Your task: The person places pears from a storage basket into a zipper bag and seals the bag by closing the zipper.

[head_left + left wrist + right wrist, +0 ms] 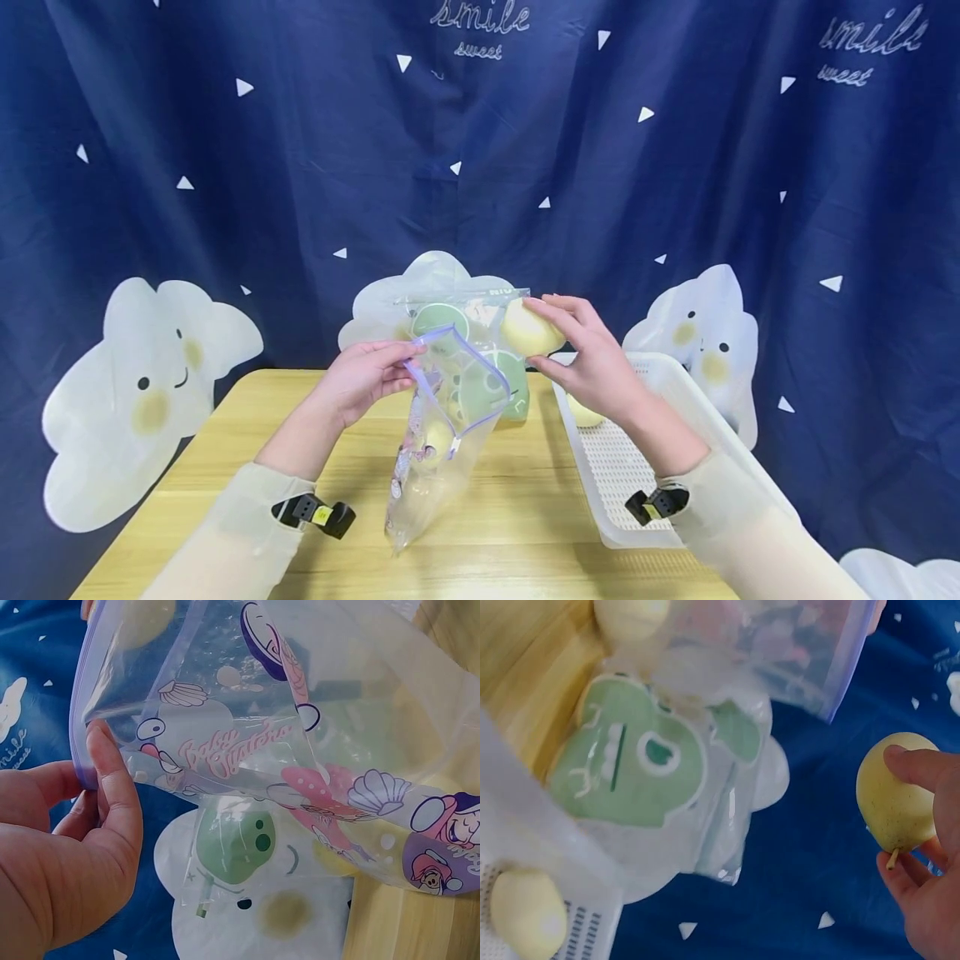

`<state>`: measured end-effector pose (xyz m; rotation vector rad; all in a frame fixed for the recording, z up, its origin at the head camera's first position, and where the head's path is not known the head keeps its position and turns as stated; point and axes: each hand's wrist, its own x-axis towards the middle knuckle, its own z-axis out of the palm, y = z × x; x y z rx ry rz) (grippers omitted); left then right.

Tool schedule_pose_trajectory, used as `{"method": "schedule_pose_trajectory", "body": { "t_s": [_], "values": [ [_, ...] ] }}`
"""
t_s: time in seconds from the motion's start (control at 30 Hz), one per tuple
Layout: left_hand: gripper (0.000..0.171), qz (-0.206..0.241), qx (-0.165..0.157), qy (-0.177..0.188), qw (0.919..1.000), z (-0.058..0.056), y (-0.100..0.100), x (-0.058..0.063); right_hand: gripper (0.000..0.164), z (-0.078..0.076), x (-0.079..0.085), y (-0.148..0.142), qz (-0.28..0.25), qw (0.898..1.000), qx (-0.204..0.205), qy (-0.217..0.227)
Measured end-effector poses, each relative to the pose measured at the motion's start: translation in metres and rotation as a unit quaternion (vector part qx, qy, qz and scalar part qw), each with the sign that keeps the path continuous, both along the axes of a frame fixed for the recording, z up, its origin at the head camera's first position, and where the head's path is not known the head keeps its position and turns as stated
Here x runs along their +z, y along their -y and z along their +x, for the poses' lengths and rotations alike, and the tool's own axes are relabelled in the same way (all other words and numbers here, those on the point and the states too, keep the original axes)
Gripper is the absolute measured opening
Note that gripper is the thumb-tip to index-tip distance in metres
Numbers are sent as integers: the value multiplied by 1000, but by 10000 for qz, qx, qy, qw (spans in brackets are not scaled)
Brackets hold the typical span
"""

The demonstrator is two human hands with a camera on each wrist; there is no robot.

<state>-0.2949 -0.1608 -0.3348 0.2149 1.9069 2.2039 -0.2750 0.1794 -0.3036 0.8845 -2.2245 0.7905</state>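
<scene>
My left hand [369,377] pinches the purple-edged rim of a clear zip bag [232,742] with pink and purple cartoon prints. The mouth of this bag gapes toward the right, and a pale yellow pear [437,439] shows through its side. Between the thumb and fingers of my right hand [596,360] is another yellow pear [892,791], its short stem pointing out beside the fingertips. In the head view this pear is up and to the right of the bag's opening, above the table.
Behind the held bag stands a second clear bag [604,776] with a green cartoon print. A white perforated basket [643,538] sits on the right of the wooden table [330,467], with a pear [529,913] inside, under my right forearm. A dark blue curtain [300,125] hangs behind.
</scene>
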Motion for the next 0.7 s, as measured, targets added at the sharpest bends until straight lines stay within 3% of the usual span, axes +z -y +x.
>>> {"method": "schedule_pose_trajectory", "body": {
  "t_s": [0.23, 0.47, 0.7],
  "values": [
    [24, 4, -50, -21, 10000, 1, 1, 0, 75, 7, 5, 22, 465, 9941, 542, -813],
    [23, -32, -88, -23, 10000, 1, -2, 1, 75, 18, 6, 37, 914, 9917, 739, -521],
    [19, -105, -112, -44, 9999, 2, -2, 1, 75, 18, 8, 47, 1602, 9825, 909, -280]
  ]
}}
